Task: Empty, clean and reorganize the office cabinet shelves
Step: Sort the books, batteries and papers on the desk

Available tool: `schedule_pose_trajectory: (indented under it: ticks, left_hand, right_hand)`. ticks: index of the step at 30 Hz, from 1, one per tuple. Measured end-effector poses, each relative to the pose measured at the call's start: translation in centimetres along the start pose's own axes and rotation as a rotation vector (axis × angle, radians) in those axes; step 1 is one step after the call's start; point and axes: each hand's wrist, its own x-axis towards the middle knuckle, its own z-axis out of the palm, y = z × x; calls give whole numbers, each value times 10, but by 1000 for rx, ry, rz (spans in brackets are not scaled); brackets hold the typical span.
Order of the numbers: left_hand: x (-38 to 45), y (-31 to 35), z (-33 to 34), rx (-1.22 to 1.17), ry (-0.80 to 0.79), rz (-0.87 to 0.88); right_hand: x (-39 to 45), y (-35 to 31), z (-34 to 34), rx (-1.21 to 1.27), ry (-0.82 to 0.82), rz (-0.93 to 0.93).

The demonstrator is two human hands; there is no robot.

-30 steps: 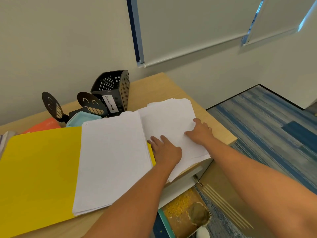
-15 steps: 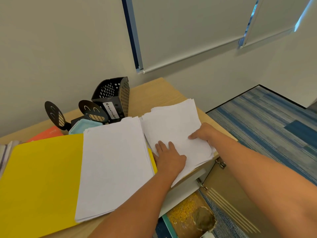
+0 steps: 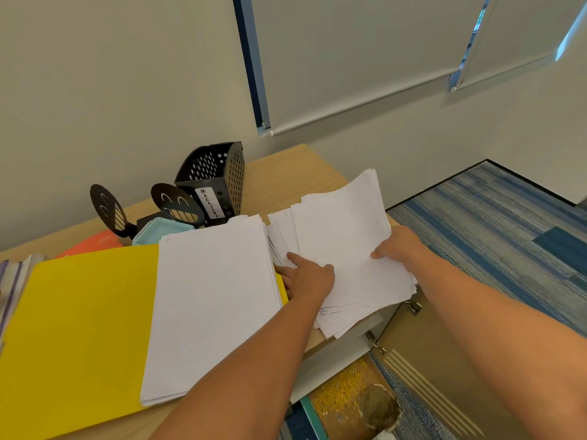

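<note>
Wooden cabinet top (image 3: 286, 182), seen from above. Right hand (image 3: 398, 247) grips the right edge of a loose paper stack (image 3: 344, 246), thumb on top, w/ the stack's far end tilted up. Left hand (image 3: 306, 276) presses the stack's left edge, fingers partly under the sheets. Left of it: second paper stack (image 3: 209, 300) lying on a yellow folder (image 3: 79, 328). Far: black magazine holder (image 3: 212, 181) labelled "MAGAZINE".

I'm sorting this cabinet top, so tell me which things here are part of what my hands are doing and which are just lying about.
In hand:
loose paper stack
left hand
right hand

Lying about:
neat paper stack
yellow folder
black magazine holder
smiley bookends
</note>
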Motion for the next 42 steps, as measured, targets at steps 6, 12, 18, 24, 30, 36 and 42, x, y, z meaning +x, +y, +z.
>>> schedule_pose_trajectory:
  ticks: [6, 12, 18, 24, 30, 36, 42]
  left_hand:
    - [5, 11, 5, -178, 15, 29]
    - [10, 7, 2, -360, 71, 75]
    - [11, -1, -3, -486, 61, 58]
    - [3, 7, 1, -75, 85, -18]
    - [7, 16, -1, -209, 49, 4]
    - [16, 8, -9, -610, 102, 51]
    - [21, 17, -41, -647, 134, 381]
  right_hand:
    - [3, -12, 1, 61, 7, -69]
    - [9, -5, -11, -29, -84, 62]
    - [4, 17, -25, 55, -390, 171]
    - [1, 20, -23, 341, -448, 184]
    - [2, 22, -22, 453, -330, 6]
    - [-3, 39, -32, 722, -418, -104]
    - [-10, 29, -45, 736, -409, -239]
